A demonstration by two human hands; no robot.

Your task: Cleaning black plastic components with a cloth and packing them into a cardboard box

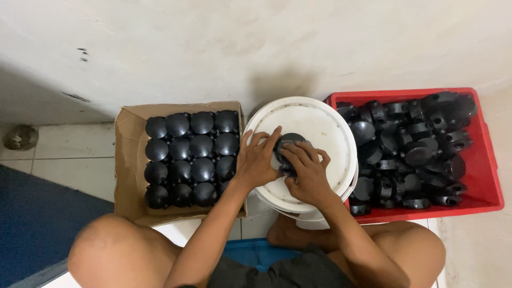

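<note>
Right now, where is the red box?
In the head view the red crate sits on the person's right, against the white bucket lid where both hands work, full of loose black round parts.

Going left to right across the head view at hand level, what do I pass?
Blue mat → cardboard box of domed black caps → left hand → black part on the white bucket lid → right hand → red crate of loose black parts.
</note>
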